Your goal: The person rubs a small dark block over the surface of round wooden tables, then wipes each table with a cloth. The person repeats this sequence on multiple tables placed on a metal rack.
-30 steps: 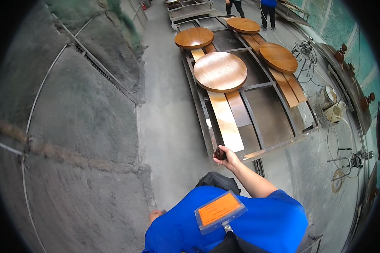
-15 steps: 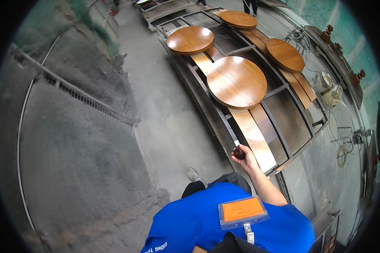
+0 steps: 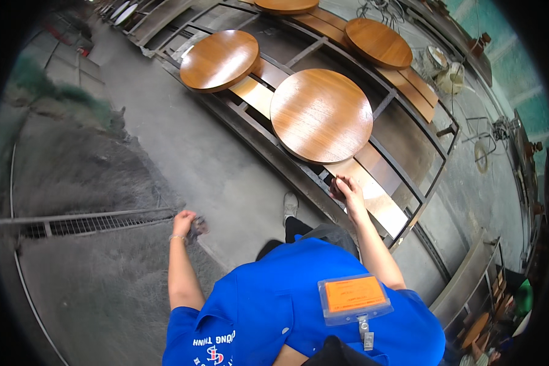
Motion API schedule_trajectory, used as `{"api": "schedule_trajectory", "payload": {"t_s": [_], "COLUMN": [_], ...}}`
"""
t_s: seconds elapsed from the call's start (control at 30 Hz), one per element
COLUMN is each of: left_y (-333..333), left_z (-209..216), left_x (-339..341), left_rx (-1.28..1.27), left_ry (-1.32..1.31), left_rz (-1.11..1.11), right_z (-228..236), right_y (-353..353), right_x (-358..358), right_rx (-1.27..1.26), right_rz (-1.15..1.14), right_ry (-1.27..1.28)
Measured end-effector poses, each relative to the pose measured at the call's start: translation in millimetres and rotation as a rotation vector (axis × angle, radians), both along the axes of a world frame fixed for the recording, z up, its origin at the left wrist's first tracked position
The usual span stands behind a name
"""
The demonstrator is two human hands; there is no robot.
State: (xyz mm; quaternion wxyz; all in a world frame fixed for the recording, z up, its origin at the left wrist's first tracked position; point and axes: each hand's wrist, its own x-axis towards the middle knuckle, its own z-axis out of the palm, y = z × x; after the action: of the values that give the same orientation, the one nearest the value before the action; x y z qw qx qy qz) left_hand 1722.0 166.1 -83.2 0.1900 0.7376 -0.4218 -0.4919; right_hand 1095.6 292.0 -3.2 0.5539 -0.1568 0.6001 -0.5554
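My right hand point(image 3: 350, 194) is closed around a small dark brown object point(image 3: 336, 186), its kind mostly hidden by my fingers. It is just off the near edge of the closest round wooden tabletop point(image 3: 321, 116), which is glossy and lies flat on boards over a metal rack. Out to the left, above the floor, my left hand point(image 3: 183, 223) is closed on a dark, crumpled, cloth-like piece point(image 3: 199, 226), smeared by motion. A second round wooden tabletop point(image 3: 219, 60) lies farther left on the rack, and a third tabletop point(image 3: 379, 43) lies across at the right.
The dark metal rack point(image 3: 384, 105) runs along my right, with pale boards point(image 3: 381, 207) across it. On the left a floor grate point(image 3: 97, 224) borders a dusty dark area. Cables and a pale bucket point(image 3: 451, 79) stand beyond the rack. People work at the lower right.
My left hand has come into view on the left with the dark piece. The view has turned and moved closer to the nearest tabletop; my right hand still grips the brown object.
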Motion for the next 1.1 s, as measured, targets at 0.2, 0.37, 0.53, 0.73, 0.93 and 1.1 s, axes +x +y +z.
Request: {"api": "schedule_trajectory", "payload": {"t_s": [0.2, 0.37, 0.53, 0.73, 0.93, 1.1], "left_y": [-97, -206, -357, -481, -515, -508], "left_z": [15, 26, 18, 30, 9, 2], "left_x": [-170, -260, -340, -423, -471, -474], "left_rx": [0.145, 0.113, 0.061, 0.341, 0.736, 0.736], "left_ry": [0.219, 0.327, 0.396, 0.464, 0.615, 0.659], "left_rz": [-0.399, -0.548, -0.754, -1.000, -0.932, -1.002], "right_z": [-13, -1, -1, -51, -143, -172], "right_y": [-91, -140, -140, -92, -100, -123], "right_x": [-14, -20, -34, -79, -98, -91], "right_rx": [-0.120, -0.093, -0.320, -0.540, -0.940, -1.217], "right_rz": [-0.046, -0.297, -0.635, -1.280, -1.483, -1.516], "right_ry": [0.204, 0.234, -0.031, -0.190, -0.522, -0.605]}}
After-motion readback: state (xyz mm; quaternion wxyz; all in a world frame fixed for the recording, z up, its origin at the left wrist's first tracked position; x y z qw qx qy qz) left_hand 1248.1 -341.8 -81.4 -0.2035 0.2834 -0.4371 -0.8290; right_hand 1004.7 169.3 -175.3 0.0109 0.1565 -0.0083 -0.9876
